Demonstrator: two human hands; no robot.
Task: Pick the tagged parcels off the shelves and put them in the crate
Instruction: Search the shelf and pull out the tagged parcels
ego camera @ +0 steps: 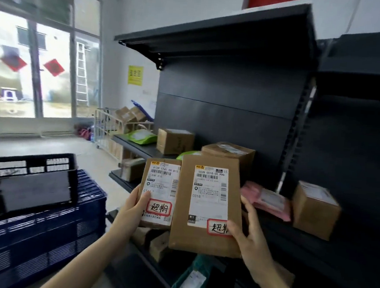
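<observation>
Before the dark metal shelves [233,97], your left hand [133,210] grips a flat brown cardboard parcel [160,187], your right hand [251,242] a larger one [199,237]; both carry red-bordered tags. Your black slatted plastic crate [75,180] sits well left.

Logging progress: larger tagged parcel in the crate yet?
Out. The right hand grips the larger tagged parcel upright before the shelves, the black crate standing apart at left.
</observation>
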